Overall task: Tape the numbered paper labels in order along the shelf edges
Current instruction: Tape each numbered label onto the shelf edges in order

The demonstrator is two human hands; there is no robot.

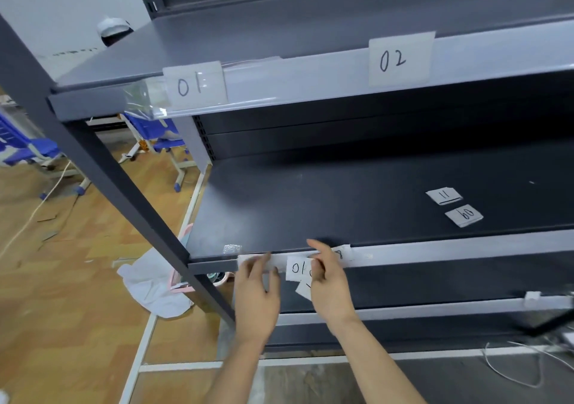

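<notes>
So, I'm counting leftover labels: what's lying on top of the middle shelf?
Two loose labels at right: the 11 label and one reading 60 or 09. A scrap of tape sits front left. The left hand and right hand cover part of the front edge.

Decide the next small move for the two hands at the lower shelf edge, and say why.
Probably press the paper label flat against the lower shelf edge and tape it. The right hand pinches it at that edge, the left hand touches the edge beside it, and no tape shows across it yet.
</notes>
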